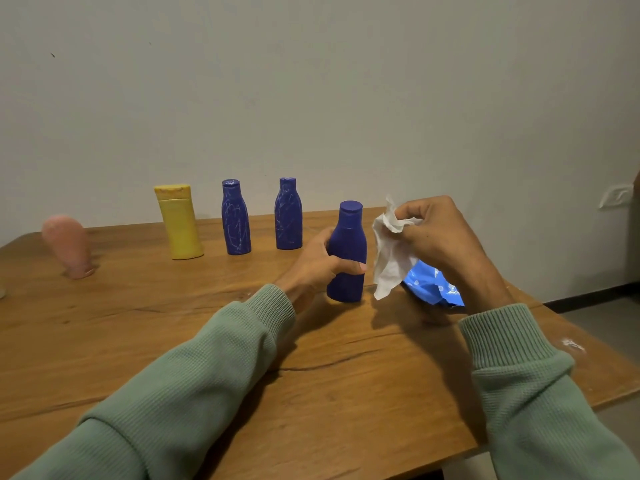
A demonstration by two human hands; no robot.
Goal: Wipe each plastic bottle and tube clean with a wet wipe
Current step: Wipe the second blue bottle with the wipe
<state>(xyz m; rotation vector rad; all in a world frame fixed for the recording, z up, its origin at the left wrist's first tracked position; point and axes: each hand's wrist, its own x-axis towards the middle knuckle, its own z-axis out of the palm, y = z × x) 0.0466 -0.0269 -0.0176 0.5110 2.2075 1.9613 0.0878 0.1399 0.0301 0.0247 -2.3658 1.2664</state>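
Wooden desk (pixel 207 341), plain wall. The left hand (pixel 318 261) has fingers curled round the upright blue bottle (pixel 348 237); the right hand (pixel 440 237) has fingers pinching the wet wipe (pixel 391 261) just beside it. I'd wipe from the cap downward, turning it.

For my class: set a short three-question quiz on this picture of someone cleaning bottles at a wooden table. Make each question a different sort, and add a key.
1. True or false: the left hand grips the near blue bottle, which is upright.
2. What does the right hand pinch? A a sponge; B a white wipe; C a brush.
3. Fill in: ___ marked blue bottles with pale scribbles stand further back.

Key: 1 true; 2 B; 3 two.
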